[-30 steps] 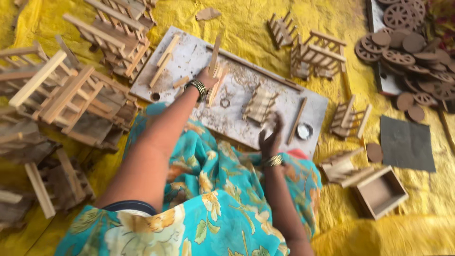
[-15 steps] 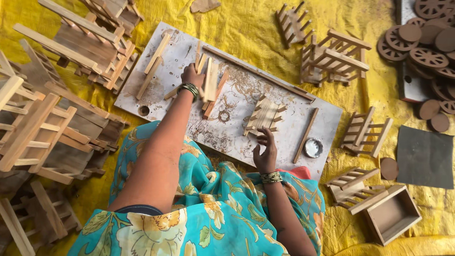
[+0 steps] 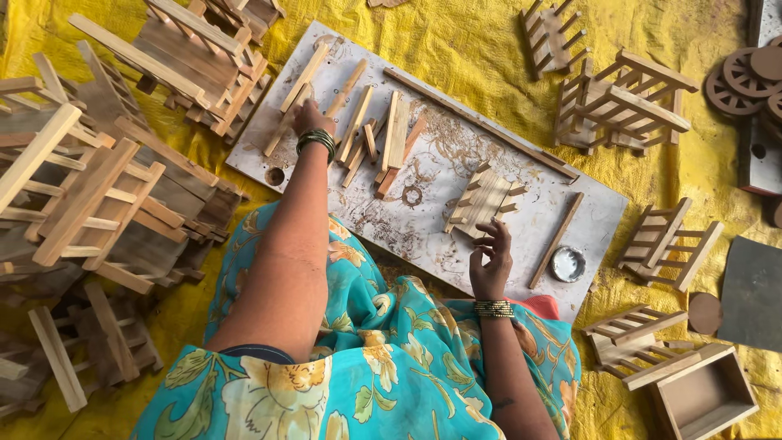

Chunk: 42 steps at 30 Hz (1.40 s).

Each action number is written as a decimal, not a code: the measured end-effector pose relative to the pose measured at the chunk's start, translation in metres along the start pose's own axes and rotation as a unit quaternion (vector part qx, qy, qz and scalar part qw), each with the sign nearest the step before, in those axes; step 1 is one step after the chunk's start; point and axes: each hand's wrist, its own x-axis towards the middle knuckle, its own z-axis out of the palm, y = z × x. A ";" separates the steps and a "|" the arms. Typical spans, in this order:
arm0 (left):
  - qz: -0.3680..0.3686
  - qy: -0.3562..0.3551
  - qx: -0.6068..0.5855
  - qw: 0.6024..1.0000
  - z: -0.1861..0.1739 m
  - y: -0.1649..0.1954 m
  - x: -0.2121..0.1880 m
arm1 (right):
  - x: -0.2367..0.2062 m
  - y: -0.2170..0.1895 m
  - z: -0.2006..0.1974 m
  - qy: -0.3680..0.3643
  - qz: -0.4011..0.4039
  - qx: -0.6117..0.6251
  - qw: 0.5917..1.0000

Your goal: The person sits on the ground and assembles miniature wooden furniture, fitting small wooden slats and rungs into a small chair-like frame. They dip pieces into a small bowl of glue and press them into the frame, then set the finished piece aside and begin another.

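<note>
The left hand (image 3: 308,119) hides its fingers among sticks (image 3: 358,130), grip unclear; the right hand (image 3: 491,262), fingers loosely spread, nears a ladder (image 3: 482,200) on the board (image 3: 456,155) over yellow cloth (image 3: 456,49).

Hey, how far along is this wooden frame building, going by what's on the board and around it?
Done: finished slatted frames lie on the yellow cloth, with more stacked at left. In hand: one part-built frame lies on the white board; the right hand hovers by it, and the left hand reaches into loose sticks. Left: those unused sticks.
</note>
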 end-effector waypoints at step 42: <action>0.025 -0.223 0.153 0.962 0.041 0.041 -0.106 | 0.002 0.006 0.000 0.027 -0.012 -0.029 0.999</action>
